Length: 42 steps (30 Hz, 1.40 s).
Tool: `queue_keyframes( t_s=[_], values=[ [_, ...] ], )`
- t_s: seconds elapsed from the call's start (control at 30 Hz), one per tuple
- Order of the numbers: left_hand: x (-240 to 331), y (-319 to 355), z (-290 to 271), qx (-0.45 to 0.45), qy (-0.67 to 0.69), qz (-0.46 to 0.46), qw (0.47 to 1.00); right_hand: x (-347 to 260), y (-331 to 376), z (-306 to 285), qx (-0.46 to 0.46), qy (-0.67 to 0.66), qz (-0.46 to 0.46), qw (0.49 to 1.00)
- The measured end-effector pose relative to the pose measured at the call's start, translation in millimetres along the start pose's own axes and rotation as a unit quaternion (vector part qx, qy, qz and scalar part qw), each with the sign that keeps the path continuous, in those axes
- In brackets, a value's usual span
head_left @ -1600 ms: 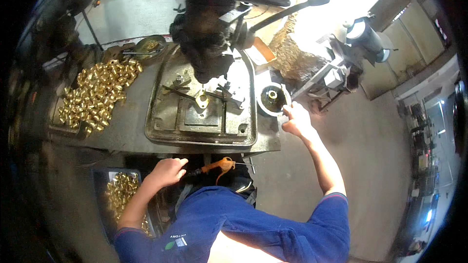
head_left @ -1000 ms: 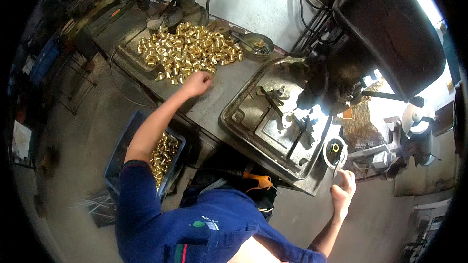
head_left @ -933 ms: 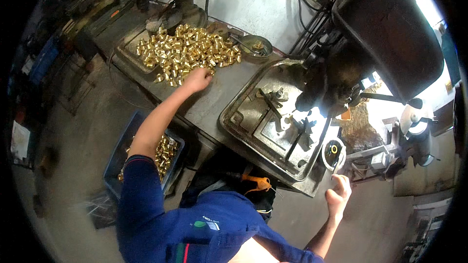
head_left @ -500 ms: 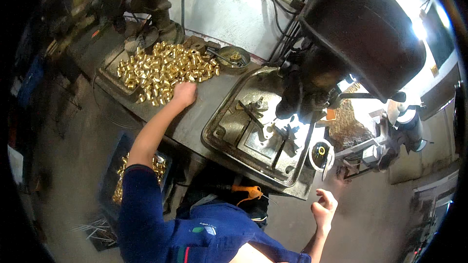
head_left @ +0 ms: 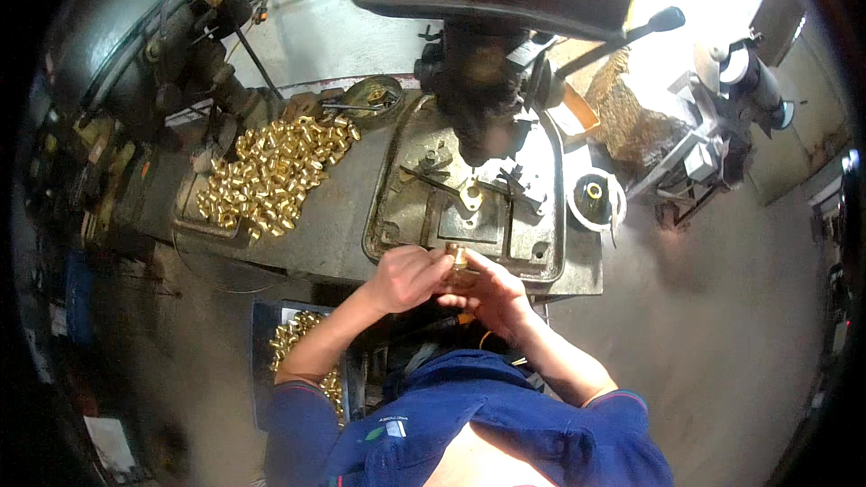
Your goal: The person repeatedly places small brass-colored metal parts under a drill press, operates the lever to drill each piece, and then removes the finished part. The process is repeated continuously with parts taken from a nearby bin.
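Indoors, brass fittings [head_left: 273, 171] heap a grey workbench [head_left: 341, 216].

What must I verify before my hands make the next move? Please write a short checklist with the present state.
1. Brass part held: ok, at the fingertips of the left hand.
2. Right hand gripping firmly: cannot tell; its thumb is at the part.
3. Hands away from the drill: ok, by the near edge of its base.
4. Drill stopped: cannot tell.
5. White bowl off the base: ok, beside it.
6. Air gun free: cannot tell, mostly hidden.
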<state>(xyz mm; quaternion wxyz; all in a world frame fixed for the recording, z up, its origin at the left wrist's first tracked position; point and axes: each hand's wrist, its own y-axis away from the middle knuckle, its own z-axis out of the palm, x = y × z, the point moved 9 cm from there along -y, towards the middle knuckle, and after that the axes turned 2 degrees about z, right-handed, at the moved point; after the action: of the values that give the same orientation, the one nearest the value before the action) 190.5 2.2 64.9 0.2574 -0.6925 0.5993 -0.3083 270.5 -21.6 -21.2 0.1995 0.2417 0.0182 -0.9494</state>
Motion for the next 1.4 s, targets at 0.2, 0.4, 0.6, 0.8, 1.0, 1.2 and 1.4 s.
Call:
queue_keyframes(
  t_s=[0.2, 0.4, 0.6, 0.8, 1.0, 1.2, 1.4],
  values=[
    [8, -2, 27, -0.084, 0.035, -0.034, 0.995, -14, 16, -17, 0.027, 0.06, -0.053, 0.996],
    [9, -8, 30, -0.14, 0.072, -0.195, 0.968, -18, 24, -34, 0.079, 0.149, -0.093, 0.981],
    [5, -6, 45, -0.123, 0.064, -0.235, 0.962, -6, 21, -42, 0.097, 0.173, -0.088, 0.976],
    [-2, 2, 52, -0.147, 0.096, -0.264, 0.948, -17, 21, -41, 0.082, 0.158, -0.131, 0.975],
    [-17, 3, 50, -0.126, 0.151, -0.329, 0.924, -43, 27, -53, 0.125, 0.152, -0.128, 0.972],
    [-17, -4, 59, -0.134, 0.129, -0.266, 0.946, -58, 28, -45, 0.08, 0.205, -0.172, 0.96],
    [-62, -8, 61, -0.102, 0.11, -0.338, 0.929, -82, 73, -56, 0.1, 0.414, -0.204, 0.882]
  ],
)
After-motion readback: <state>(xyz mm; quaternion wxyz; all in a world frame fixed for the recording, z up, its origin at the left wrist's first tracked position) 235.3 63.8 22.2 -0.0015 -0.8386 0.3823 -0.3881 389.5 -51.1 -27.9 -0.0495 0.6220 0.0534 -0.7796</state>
